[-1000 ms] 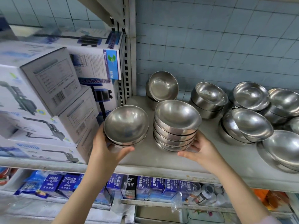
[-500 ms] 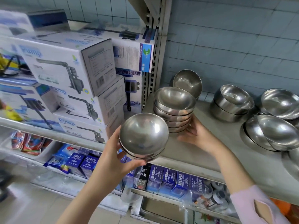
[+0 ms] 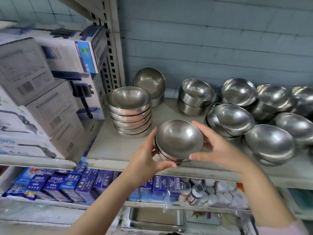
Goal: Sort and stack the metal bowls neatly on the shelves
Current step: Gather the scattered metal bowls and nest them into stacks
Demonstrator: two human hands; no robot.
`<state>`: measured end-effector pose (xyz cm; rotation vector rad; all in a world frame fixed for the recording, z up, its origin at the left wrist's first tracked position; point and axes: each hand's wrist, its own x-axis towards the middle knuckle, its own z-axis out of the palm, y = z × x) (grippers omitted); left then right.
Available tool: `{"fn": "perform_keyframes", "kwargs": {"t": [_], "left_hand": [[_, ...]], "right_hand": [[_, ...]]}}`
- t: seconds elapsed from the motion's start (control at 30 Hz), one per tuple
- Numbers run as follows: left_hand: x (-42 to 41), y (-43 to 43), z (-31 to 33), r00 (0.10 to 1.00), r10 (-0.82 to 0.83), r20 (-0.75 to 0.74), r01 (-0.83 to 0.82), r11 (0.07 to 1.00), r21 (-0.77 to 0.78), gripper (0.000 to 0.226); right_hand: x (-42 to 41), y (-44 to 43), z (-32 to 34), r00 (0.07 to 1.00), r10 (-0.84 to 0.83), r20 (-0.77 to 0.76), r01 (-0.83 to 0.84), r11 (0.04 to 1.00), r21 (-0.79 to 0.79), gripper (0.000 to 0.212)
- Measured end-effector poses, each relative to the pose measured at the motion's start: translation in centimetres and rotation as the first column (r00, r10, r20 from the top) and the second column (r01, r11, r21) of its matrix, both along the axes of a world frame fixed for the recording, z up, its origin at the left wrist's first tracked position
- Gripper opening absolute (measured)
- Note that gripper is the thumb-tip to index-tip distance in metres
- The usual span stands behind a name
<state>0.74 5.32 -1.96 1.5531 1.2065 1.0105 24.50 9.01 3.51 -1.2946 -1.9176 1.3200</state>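
Nearest me, low in the middle of the frame, the left hand (image 3: 147, 155) and the right hand (image 3: 215, 150) cupped a small nested stack of steel bowls (image 3: 178, 139) between them. The left thumb hooked under the front with its fingers round the left wall, and the right thumb and fingers curled about the right rim. The stack hung tilted toward me over the front part of the grey shelf (image 3: 118, 150); whether it touched the shelf I could not tell. The bowls looked slick and loosely nested, so I judged the top one could slide out if the tilt grew, or the lot could tip off the lip if set down too near the edge. Beyond, left of centre, stood the tall stack of bowls (image 3: 130, 114), upright; a careless nudge while adding to it could topple it. Further back a single bowl (image 3: 149, 82) leaned on its pile near the tiled wall (image 3: 203, 39), and the heaps (image 3: 230, 119) to the right lay askew, likely to clatter if the shelf was jolted
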Motion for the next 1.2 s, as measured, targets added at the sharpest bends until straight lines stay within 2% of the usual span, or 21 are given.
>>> {"fn": "perform_keyframes", "kwargs": {"t": [0.1, 0.23, 0.37, 0.43, 0.47, 0.53, 0.57, 0.6, 0.67, 0.73, 0.9, 0.97, 1.07, 1.2], "left_hand": [[1.5, 1.5, -0.9, 0.998, -0.007, -0.055, 0.006, 1.0, -0.02, 0.127], [2.2, 2.0, -1.8, 0.992, 0.063, -0.109, -0.066, 0.997, -0.027, 0.131], [1.7, 2.9, -2.0, 0.989, 0.11, -0.104, -0.112, 0.993, -0.022, 0.137], [2.1, 3.6, -1.8, 0.983, 0.135, -0.122, -0.138, 0.99, -0.015, 0.134], [2.5, 3.8, -1.5, 0.98, 0.147, -0.132, -0.149, 0.989, -0.007, 0.128], [3.0, 4.5, -1.3, 0.973, 0.172, -0.155, -0.171, 0.985, 0.015, 0.116], [3.1, 4.9, -1.4, 0.97, 0.182, -0.163, -0.179, 0.983, 0.03, 0.114], [3.1, 5.2, -1.3, 0.968, 0.187, -0.164, -0.184, 0.982, 0.035, 0.116], [2.9, 6.0, -1.6, 0.973, 0.179, -0.146, -0.176, 0.984, 0.032, 0.123], [2.4, 6.3, -2.0, 0.977, 0.166, -0.13, -0.168, 0.986, 0.001, 0.126], [1.9, 6.3, -2.3, 0.979, 0.156, -0.128, -0.16, 0.987, -0.027, 0.124], [1.9, 6.3, -2.2, 0.981, 0.149, -0.121, -0.153, 0.988, -0.025, 0.122], [1.8, 6.0, -2.0, 0.984, 0.137, -0.118, -0.137, 0.991, 0.002, 0.117], [1.8, 5.8, -1.6, 0.987, 0.121, -0.105, -0.117, 0.992, 0.037, 0.105]], "right_hand": [[1.2, 0.8, -0.5, 0.994, -0.064, 0.084, 0.062, 0.998, 0.025, 0.116], [2.5, 2.2, -1.0, 0.981, -0.045, 0.189, 0.027, 0.995, 0.098, 0.123], [1.7, 2.9, -0.9, 0.977, 0.008, 0.212, -0.047, 0.983, 0.176, 0.118], [2.0, 2.9, -0.2, 0.977, -0.022, 0.213, -0.035, 0.965, 0.259, 0.108], [2.5, 2.8, 0.1, 0.977, -0.079, 0.199, 0.001, 0.932, 0.364, 0.098], [4.1, 2.8, 0.6, 0.956, -0.242, 0.168, 0.076, 0.752, 0.654, 0.075], [5.1, 2.8, 0.8, 0.936, -0.305, 0.177, 0.086, 0.683, 0.726, 0.068], [6.0, 2.9, 0.9, 0.91, -0.346, 0.226, 0.084, 0.691, 0.718, 0.064], [7.3, 3.0, 0.9, 0.854, -0.362, 0.374, 0.075, 0.797, 0.599, 0.059], [7.9, 3.2, 0.3, 0.803, -0.376, 0.462, 0.052, 0.817, 0.574, 0.054], [8.4, 2.9, 1.2, 0.788, -0.461, 0.409, 0.089, 0.742, 0.664, 0.012], [8.5, 2.4, 2.1, 0.77, -0.509, 0.385, 0.147, 0.729, 0.669, 0.011], [8.1, 1.5, 3.2, 0.79, -0.556, 0.257, 0.269, 0.692, 0.67, 0.014], [5.3, 0.3, 3.8, 0.864, -0.492, 0.103, 0.227, 0.564, 0.794, 0.014]]}}
